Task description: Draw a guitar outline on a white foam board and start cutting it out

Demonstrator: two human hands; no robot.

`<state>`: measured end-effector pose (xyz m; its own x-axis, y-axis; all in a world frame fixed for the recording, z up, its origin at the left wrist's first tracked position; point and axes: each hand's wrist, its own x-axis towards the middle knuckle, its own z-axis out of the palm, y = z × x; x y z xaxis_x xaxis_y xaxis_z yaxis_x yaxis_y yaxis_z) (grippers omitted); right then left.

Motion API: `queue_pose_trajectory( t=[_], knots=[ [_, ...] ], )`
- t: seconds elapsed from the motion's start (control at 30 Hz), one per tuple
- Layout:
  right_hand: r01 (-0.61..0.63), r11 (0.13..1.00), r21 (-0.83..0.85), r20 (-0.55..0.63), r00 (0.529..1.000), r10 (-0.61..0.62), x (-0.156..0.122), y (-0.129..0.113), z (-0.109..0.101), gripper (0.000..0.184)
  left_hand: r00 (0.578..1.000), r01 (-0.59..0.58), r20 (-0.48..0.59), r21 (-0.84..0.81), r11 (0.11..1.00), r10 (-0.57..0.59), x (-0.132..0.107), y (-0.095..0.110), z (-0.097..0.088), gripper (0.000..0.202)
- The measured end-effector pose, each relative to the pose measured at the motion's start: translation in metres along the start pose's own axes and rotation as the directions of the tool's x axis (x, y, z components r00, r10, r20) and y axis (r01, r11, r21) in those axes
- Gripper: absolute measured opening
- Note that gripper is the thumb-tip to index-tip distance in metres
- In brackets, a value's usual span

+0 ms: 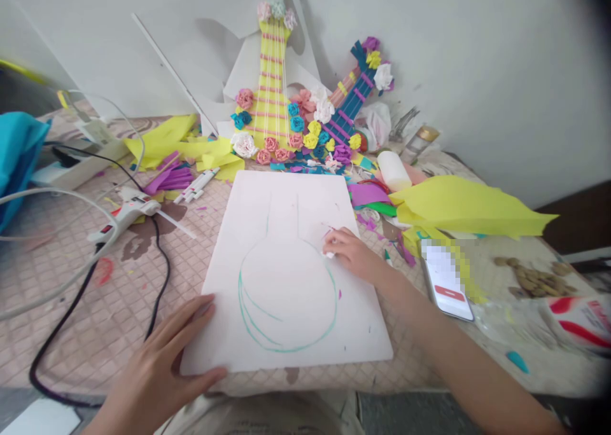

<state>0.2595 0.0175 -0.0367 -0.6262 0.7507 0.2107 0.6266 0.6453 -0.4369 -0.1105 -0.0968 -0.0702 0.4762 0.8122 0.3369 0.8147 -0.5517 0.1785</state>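
At the far left we find a bundle of bright blue material (19, 161), then a white power strip (126, 215) lying on a table (114, 327) with a diamond-patterned cover. Behind the strip sit folded purple paper (172, 177) and a few slim white pens (196, 186). Our left hand (162, 352) rests at the near left corner of a white board (363, 333), thumb and fingers spread apart, with the thumb along the near edge. The board lies flat on the table, directly in front of us; on it is a green guitar-like outline (286, 350), a round body with two straight neck lines. Beyond the board, a yellow paper guitar (274, 114) trimmed with paper flowers leans upright. Our right hand (351, 255) is over the board's right side, near the top of the round outline, fingertips pinching a small white piece (329, 255); we cannot tell what it is. Behind stands a tilted blue paper guitar (351, 110). Farther right we see a white roll (394, 171), a large yellow sheet (468, 203), a phone (447, 292), a heap of small brown pieces (539, 279) and a red-and-white labelled bottle (580, 320) on its side.
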Motion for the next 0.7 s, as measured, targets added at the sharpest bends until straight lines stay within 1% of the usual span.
queue_pose_trajectory(
  t=[0.07, 0.1, 0.17, 0.23, 0.33, 0.4, 0.5, 0.57, 0.7],
  knots=[
    [0.003, 1.000, -0.012, 0.005, 1.000, -0.003, 0.008, 0.002, 0.001, 0.036, 1.000, -0.005, 0.010, 0.015, 1.000, 0.005, -0.001, 0.000, -0.001, 0.076],
    [0.010, 1.000, -0.009, 0.017, 1.000, -0.010, 0.007, 0.001, 0.001, 0.037, 1.000, -0.009, 0.011, 0.023, 1.000, 0.009, -0.001, 0.000, -0.001, 0.076],
    [0.027, 1.000, 0.004, 0.048, 0.998, -0.027, -0.003, -0.003, 0.000, 0.037, 1.000, -0.013, 0.004, 0.030, 0.999, 0.013, -0.001, 0.000, -0.002, 0.076],
    [0.037, 0.999, 0.020, 0.080, 0.996, -0.039, -0.019, -0.008, -0.002, 0.038, 1.000, -0.011, -0.003, 0.024, 1.000, 0.011, -0.001, 0.001, -0.003, 0.076],
    [0.023, 0.999, 0.031, 0.134, 0.991, -0.027, -0.036, -0.012, -0.003, 0.038, 1.000, -0.009, -0.013, 0.010, 1.000, 0.009, 0.001, 0.001, -0.005, 0.075],
    [-0.001, 1.000, 0.024, 0.121, 0.993, -0.002, -0.035, -0.012, -0.003, 0.037, 1.000, -0.014, -0.015, 0.004, 1.000, 0.014, 0.001, 0.001, -0.005, 0.074],
    [-0.032, 0.999, -0.008, 0.039, 0.999, 0.032, -0.026, -0.011, 0.000, 0.035, 1.000, -0.006, -0.008, -0.002, 1.000, 0.006, 0.001, 0.001, -0.005, 0.073],
    [-0.046, 0.999, -0.020, 0.020, 0.999, 0.046, -0.025, -0.014, 0.002, 0.036, 1.000, 0.003, -0.004, -0.004, 1.000, -0.003, 0.002, 0.002, -0.005, 0.074],
    [-0.090, 0.996, -0.002, 0.049, 0.995, 0.090, -0.045, -0.034, 0.002, 0.037, 1.000, -0.009, -0.015, 0.013, 1.000, 0.009, 0.003, 0.002, -0.003, 0.077]
  ],
)
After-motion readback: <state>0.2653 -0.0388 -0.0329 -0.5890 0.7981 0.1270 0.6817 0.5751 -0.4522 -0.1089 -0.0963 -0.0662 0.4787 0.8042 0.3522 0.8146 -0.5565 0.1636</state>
